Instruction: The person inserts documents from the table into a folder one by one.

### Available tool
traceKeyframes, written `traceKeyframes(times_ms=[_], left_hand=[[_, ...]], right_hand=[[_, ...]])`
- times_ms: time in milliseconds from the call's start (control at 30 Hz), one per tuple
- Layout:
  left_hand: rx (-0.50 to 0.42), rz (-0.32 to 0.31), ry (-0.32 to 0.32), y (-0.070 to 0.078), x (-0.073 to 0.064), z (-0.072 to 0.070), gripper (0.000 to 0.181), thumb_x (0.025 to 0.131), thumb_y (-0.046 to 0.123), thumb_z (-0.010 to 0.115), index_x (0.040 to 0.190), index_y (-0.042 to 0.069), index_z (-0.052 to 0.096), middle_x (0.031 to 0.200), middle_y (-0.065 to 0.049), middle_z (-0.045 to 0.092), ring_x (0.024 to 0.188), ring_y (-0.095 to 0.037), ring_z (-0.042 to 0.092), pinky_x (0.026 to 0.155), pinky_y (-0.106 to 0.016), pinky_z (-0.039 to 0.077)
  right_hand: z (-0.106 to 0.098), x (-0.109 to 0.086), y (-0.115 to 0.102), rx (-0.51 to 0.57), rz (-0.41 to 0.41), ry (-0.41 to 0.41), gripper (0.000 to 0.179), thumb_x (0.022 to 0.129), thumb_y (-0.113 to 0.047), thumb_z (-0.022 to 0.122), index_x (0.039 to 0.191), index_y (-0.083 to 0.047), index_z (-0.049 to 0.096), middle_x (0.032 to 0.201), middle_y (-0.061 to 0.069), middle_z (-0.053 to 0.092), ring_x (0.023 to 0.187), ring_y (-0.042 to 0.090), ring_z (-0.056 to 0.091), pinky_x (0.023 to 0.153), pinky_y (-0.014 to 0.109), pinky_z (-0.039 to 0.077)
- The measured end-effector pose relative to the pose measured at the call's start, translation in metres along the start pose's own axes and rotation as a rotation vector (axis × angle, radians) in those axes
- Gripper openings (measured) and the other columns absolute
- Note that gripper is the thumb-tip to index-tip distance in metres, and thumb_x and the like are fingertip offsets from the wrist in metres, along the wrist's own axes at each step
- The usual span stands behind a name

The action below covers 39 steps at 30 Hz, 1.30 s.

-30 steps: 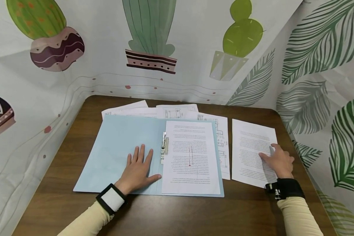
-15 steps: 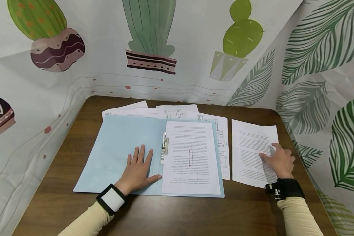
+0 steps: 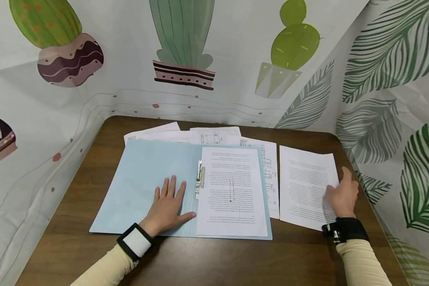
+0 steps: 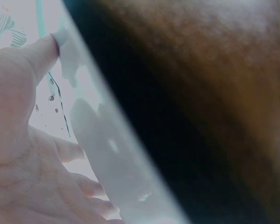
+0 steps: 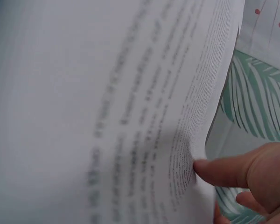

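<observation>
In the head view a light blue folder [image 3: 143, 171] lies opened flat, with a metal clip [image 3: 199, 180] at its spine and a printed sheet [image 3: 232, 190] on its right side. My left hand [image 3: 168, 208] rests on the folder's left cover, fingers spread, thumb near the spine. To the right lies a loose printed page [image 3: 304, 182]. My right hand [image 3: 344, 194] pinches its right edge; in the right wrist view the thumb [image 5: 219, 171] presses on the printed face, which bends there, with other fingers partly hidden behind the edge.
Several drawing sheets [image 3: 214, 137] stick out from under the folder at its back and right. The brown wooden table [image 3: 214, 262] has a rounded far edge against a cloth backdrop [image 3: 236, 95] with cactus and leaf prints.
My right hand has shifted from over the loose page to its right edge, and the thumb has drawn back. The page has moved slightly. My left hand and the folder have stayed put.
</observation>
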State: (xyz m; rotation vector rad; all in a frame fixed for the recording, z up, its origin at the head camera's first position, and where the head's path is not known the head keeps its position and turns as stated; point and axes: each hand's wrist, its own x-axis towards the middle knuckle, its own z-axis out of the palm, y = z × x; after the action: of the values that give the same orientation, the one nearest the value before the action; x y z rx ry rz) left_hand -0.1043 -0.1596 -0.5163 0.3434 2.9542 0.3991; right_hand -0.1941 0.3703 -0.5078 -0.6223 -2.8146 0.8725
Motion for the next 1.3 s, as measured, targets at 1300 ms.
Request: traceKeyframes(times_ms=[1300], left_hand=[[-0.009, 0.000, -0.001, 0.001, 0.000, -0.002, 0.104, 0.084, 0.062, 0.075, 0.156, -0.003, 0.037, 0.164, -0.035, 0.017, 0.151, -0.055, 0.011, 0.113, -0.075, 0.017]], right_hand=[[-0.034, 0.005, -0.003, -0.050, -0.091, 0.041, 0.036, 0.100, -0.013, 0.064, 0.125, 0.014, 0.063, 0.110, 0.035, 0.066, 0.094, 0.047, 0.062, 0.067, 0.042, 0.041]])
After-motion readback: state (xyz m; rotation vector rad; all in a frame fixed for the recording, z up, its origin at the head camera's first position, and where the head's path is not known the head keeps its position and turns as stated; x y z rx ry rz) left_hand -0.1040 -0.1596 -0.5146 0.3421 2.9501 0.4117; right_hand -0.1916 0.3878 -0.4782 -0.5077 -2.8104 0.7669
